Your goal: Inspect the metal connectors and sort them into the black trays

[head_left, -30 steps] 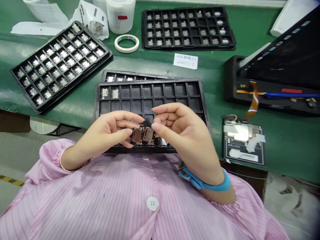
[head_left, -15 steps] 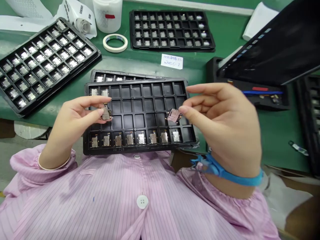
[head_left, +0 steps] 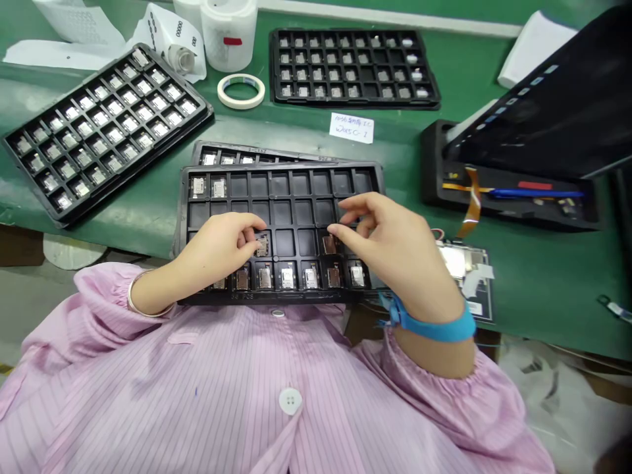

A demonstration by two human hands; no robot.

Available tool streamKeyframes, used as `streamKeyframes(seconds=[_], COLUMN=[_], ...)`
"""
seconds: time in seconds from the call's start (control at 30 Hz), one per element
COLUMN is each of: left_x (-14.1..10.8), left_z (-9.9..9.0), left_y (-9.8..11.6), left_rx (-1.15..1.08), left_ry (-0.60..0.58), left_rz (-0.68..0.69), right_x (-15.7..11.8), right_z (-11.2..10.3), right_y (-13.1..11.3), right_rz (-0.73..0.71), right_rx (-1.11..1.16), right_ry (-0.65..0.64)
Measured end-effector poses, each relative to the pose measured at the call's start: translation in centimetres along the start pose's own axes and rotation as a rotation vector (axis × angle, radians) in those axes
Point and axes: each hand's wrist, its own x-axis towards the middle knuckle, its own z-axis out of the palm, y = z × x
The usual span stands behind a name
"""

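A black compartment tray (head_left: 283,297) lies in front of me on top of another black tray. Small metal parts sit along its front row, such as this silvery one (head_left: 287,278), and two more are at its back left. My left hand (head_left: 224,245) pinches a small metal part (head_left: 263,247) at a compartment in the third row from the back. Further right in that row, a brownish metal part (head_left: 329,245) is at the thumb and fingertips of my right hand (head_left: 390,247), which are closed on its edge.
A filled tray (head_left: 106,125) stands at the left, another tray (head_left: 355,102) at the back. Between them are a tape roll (head_left: 241,103) and a white tub (head_left: 228,49). At the right are a black holder (head_left: 503,210) with a dark screen (head_left: 543,125) and a circuit board (head_left: 474,283).
Both hands have moved inward over the tray and down, carrying their metal parts to compartments in the third row. The view has shifted slightly, and the circuit board at the right now shows.
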Motion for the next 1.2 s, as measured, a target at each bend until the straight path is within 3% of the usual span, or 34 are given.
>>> streamKeyframes(seconds=[0.13,0.23,0.3,0.43,0.7,0.83,0.97,1.07,1.2], left_x=[0.0,0.1,0.6,2.0,3.5,3.8,3.5,3.1,2.3], left_z=[-1.3,-3.9,-5.8,-7.8,-8.1,-8.1,-7.7,-7.3,-7.1], left_y=[-0.5,-1.7,-2.8,-4.3,-5.0,-5.3,-5.3,-5.4,-5.5], left_rx=[0.046,0.065,0.194,0.450,0.543,0.538,0.508,0.455,0.334], left_ry=[0.068,0.300,0.417,0.330,0.235,0.253,0.307,0.337,0.359], left_rz=[0.045,0.020,-0.036,-0.139,-0.148,-0.124,-0.079,-0.034,0.006], right_x=[-0.9,-1.6,-1.8,-1.8,1.0,5.1,8.3,9.1,9.1], right_z=[-0.9,-0.9,-0.5,1.0,3.8,6.0,8.8,10.2,10.3], right_y=[-1.7,-2.6,-3.2,-4.7,-8.3,-10.1,-11.0,-11.0,-11.0], right_rz=[-0.043,-0.106,-0.151,-0.245,-0.319,-0.423,-0.451,-0.464,-0.508], right_rx=[-0.056,-0.071,-0.058,-0.067,-0.101,0.020,-0.027,-0.082,-0.106], right_ry=[0.047,0.017,-0.034,-0.127,-0.338,-0.251,-0.173,-0.159,-0.160])
